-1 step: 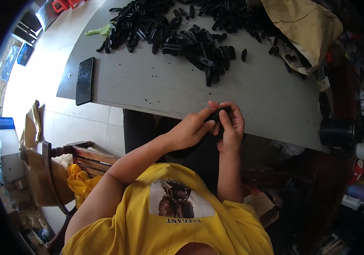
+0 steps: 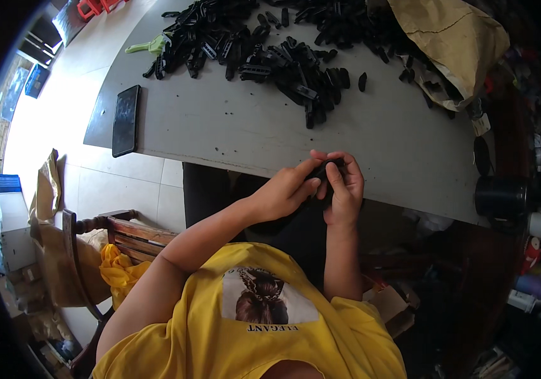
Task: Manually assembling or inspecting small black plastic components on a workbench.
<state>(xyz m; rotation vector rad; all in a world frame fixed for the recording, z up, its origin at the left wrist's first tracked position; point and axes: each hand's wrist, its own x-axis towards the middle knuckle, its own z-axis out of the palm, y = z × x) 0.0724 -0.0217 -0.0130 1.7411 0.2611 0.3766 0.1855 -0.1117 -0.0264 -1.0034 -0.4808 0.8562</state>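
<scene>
Both hands meet at near edge of grey tabletop (image 2: 232, 126). Left hand (image 2: 283, 192) and right hand (image 2: 345, 189) closed together around small black plastic part (image 2: 328, 169), pinched between fingertips. Pile of black parts (image 2: 264, 54) farther back; phone (image 2: 125, 120) left.

- The table (image 2: 232, 126) has a plain grey top, marked with small dark specks.
- On the table, the heap of plastic parts (image 2: 264, 57) is black all through.
- At the heap's left edge, 1 plastic piece (image 2: 147, 46) is pale green.
- Left of the heap, the phone (image 2: 126, 120) is glossy black.
- Right of the heap, the paper sack (image 2: 454, 38) is tan brown.
- Below the table's near edge, the shirt (image 2: 251, 322) is yellow with a printed picture on white.
</scene>
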